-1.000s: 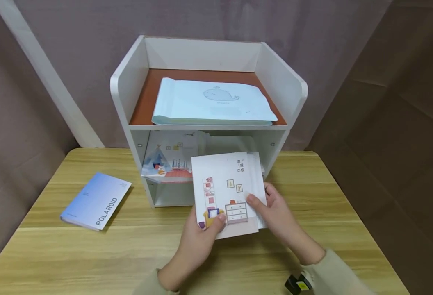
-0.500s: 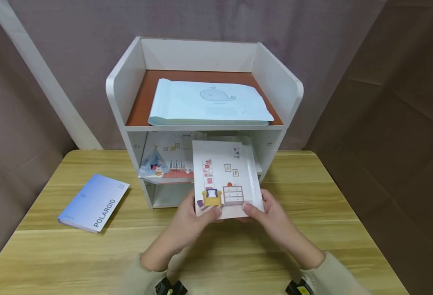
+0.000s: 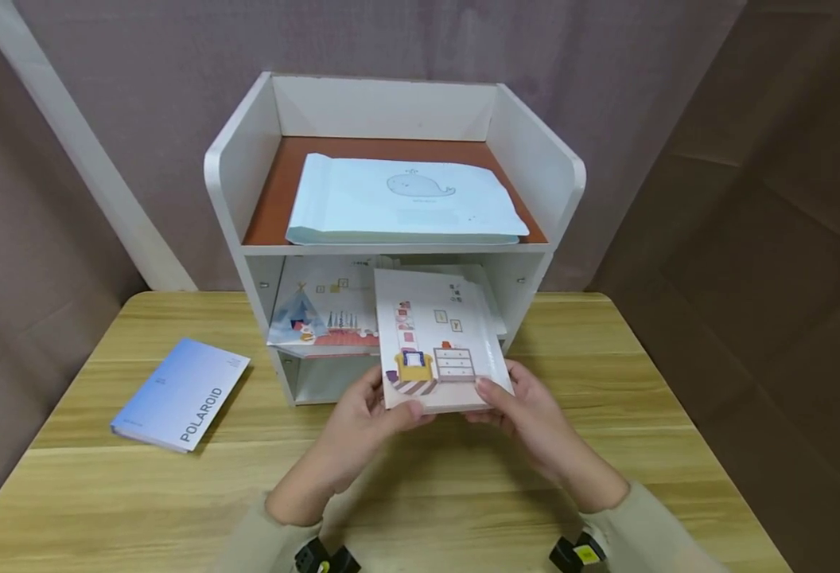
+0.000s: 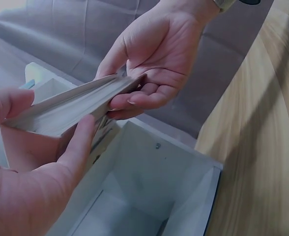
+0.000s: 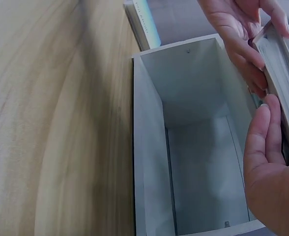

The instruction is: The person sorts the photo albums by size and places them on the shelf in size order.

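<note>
A white book [image 3: 420, 318], its cover illustrated with a yellow armchair and a chest of drawers, is held in both hands at the front of the middle shelf. My left hand [image 3: 363, 426] grips its lower left corner, thumb on the cover. At the lower right corner, my right hand [image 3: 534, 422] pinches it with the thumb on top. The fingers underneath show in the left wrist view, where page edges of the book [image 4: 71, 110] face the camera. Beside it on the middle shelf lies another book [image 3: 330, 306] with a tent picture.
A white shelf unit [image 3: 573, 171] stands on the wooden table [image 3: 176, 509]. Its top level bears a pale blue whale-printed packet [image 3: 406, 199]. More white material [image 3: 491, 294] lies behind the held book. A blue POLAROID album [image 3: 184, 394] lies left. The bottom compartment [image 5: 198, 162] opens below the hands.
Both hands have carried the book forward to the middle shelf, turning it straighter and tipping it flatter. The white piece sticking out at its right is no longer visible there.
</note>
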Tool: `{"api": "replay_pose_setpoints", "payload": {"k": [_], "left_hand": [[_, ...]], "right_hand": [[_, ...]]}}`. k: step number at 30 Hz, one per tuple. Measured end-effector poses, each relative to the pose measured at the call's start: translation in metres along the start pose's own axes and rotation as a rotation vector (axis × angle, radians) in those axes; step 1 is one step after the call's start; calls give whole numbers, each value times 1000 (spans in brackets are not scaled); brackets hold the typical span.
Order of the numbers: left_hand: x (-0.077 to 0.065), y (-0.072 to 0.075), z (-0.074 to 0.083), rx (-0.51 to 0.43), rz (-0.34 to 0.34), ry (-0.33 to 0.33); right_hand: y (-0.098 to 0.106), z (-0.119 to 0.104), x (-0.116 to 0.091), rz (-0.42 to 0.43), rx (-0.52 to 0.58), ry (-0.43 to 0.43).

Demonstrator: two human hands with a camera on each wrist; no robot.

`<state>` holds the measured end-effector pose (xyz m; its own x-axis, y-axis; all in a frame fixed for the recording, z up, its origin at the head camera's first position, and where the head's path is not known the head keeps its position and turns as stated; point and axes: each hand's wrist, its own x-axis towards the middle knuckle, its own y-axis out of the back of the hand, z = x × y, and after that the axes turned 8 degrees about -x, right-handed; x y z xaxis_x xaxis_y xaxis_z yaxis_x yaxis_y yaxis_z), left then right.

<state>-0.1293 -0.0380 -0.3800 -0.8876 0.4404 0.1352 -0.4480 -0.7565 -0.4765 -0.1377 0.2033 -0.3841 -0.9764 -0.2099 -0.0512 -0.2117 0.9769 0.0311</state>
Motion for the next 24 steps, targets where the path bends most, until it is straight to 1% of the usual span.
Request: {"api": "replay_pose_setpoints", "payload": {"k": [4, 9, 12, 17, 24], "left_hand": [[0, -1, -1, -10, 38, -2], [2, -4, -4, -46, 68, 7], [4, -6, -6, -58, 86, 10], [9, -10, -9, -65, 113, -8], [17, -14, -16, -118, 155, -11]], "right_hand": [[-1, -1, 2, -4, 3, -2], [1, -2, 4, 5, 16, 7], [3, -4, 4, 23, 16, 5], [7, -6, 5, 32, 11, -1], [10, -7, 7, 40, 47, -1]]}}
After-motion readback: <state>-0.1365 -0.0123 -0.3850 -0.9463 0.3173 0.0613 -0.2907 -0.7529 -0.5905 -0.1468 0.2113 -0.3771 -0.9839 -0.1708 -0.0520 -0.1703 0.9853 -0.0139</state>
